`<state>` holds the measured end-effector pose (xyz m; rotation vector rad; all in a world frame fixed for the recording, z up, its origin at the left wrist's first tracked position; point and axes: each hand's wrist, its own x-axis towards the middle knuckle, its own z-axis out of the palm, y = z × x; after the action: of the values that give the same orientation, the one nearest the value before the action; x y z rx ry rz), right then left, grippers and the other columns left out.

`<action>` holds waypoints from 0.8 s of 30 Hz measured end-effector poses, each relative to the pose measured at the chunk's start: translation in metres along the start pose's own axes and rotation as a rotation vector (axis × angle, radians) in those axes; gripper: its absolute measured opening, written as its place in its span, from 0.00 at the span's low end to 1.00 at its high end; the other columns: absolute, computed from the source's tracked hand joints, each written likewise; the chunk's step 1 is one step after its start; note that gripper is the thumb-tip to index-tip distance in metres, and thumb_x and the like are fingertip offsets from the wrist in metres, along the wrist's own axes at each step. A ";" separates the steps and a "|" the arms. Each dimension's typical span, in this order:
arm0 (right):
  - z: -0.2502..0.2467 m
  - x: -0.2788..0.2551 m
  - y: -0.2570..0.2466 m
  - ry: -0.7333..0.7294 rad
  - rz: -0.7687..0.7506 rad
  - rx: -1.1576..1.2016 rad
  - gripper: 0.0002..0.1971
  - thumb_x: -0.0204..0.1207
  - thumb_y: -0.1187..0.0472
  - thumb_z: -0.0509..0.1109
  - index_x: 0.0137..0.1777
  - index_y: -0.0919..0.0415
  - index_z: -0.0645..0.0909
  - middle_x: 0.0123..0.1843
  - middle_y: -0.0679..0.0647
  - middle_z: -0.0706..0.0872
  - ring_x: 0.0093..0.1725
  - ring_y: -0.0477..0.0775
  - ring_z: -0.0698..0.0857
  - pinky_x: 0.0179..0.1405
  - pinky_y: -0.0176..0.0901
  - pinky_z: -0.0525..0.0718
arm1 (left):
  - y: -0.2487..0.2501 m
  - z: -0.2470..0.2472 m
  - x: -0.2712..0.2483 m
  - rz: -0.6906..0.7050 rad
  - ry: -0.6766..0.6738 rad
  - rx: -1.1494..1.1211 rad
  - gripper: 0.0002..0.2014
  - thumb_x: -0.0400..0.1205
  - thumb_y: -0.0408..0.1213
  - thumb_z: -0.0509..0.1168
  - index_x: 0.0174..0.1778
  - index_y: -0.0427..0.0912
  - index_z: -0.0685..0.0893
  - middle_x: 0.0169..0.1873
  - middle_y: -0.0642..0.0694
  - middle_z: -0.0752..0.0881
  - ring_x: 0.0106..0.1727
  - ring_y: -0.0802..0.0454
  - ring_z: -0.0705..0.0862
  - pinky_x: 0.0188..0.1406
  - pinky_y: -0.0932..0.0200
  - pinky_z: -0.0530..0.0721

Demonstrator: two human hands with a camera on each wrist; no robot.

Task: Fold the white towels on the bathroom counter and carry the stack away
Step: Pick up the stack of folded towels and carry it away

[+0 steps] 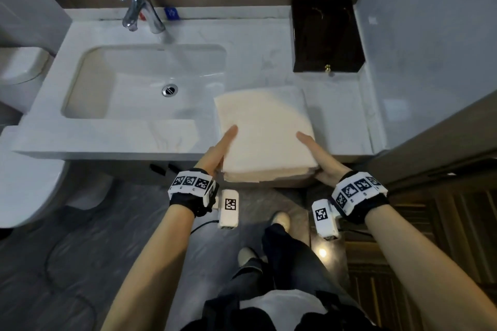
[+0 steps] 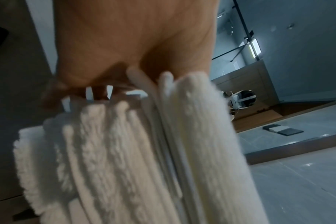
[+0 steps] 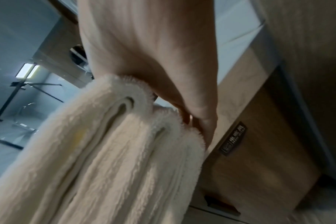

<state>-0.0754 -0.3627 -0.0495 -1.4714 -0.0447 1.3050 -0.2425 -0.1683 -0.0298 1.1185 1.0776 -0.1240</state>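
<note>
The left hand (image 1: 219,149) and the right hand (image 1: 318,157) are seen clamped on the two near corners of the stack of folded white towels (image 1: 265,131), thumbs laid flat on top and the fingers (image 3: 205,130) curled beneath the lowest layer, as is confirmed in both wrist views. The stack is positioned at the front edge of the tabletop (image 1: 107,137), overhanging it slightly, just right of the sink (image 1: 145,80); whether the far end is borne by the tabletop cannot be told. The folding is judged complete and the lift is taken as the step in hand. For a clean lift, the fingers should be slid further under so that all layers are supported, equal pressure should be kept on both sides, and the stack should be held level to prevent the upper folds sliding off. A dark box (image 1: 326,35) stands further back, the tap (image 1: 139,8) beyond the sink.
</note>
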 end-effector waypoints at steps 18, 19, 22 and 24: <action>0.041 -0.014 0.006 -0.328 0.073 -0.085 0.31 0.64 0.40 0.77 0.66 0.52 0.80 0.62 0.54 0.88 0.61 0.54 0.87 0.46 0.41 0.88 | -0.070 -0.041 -0.090 0.029 0.066 -0.270 0.33 0.63 0.69 0.70 0.59 0.53 0.85 0.56 0.50 0.90 0.59 0.52 0.88 0.59 0.48 0.82; 0.053 -0.012 0.002 -0.358 0.066 -0.117 0.34 0.63 0.41 0.77 0.68 0.54 0.78 0.61 0.54 0.88 0.60 0.54 0.87 0.45 0.40 0.88 | -0.076 -0.046 -0.098 0.037 0.108 -0.304 0.30 0.63 0.69 0.70 0.55 0.54 0.87 0.55 0.51 0.90 0.57 0.53 0.88 0.55 0.50 0.84; 0.094 -0.004 -0.009 -0.421 0.011 -0.234 0.40 0.58 0.42 0.79 0.70 0.59 0.76 0.59 0.54 0.89 0.58 0.53 0.88 0.47 0.41 0.86 | -0.092 -0.060 -0.123 0.087 0.269 -0.405 0.23 0.69 0.66 0.67 0.50 0.55 0.88 0.50 0.54 0.91 0.51 0.55 0.90 0.44 0.54 0.87; 0.125 0.001 -0.013 -0.486 -0.013 -0.300 0.40 0.59 0.42 0.77 0.70 0.59 0.75 0.59 0.54 0.89 0.58 0.53 0.88 0.52 0.44 0.85 | -0.103 -0.071 -0.138 0.117 0.394 -0.501 0.22 0.74 0.62 0.65 0.58 0.53 0.84 0.53 0.53 0.91 0.54 0.55 0.89 0.52 0.51 0.86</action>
<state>-0.1556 -0.2733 -0.0132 -1.3594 -0.5879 1.6722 -0.4178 -0.2199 0.0038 0.7594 1.2947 0.4556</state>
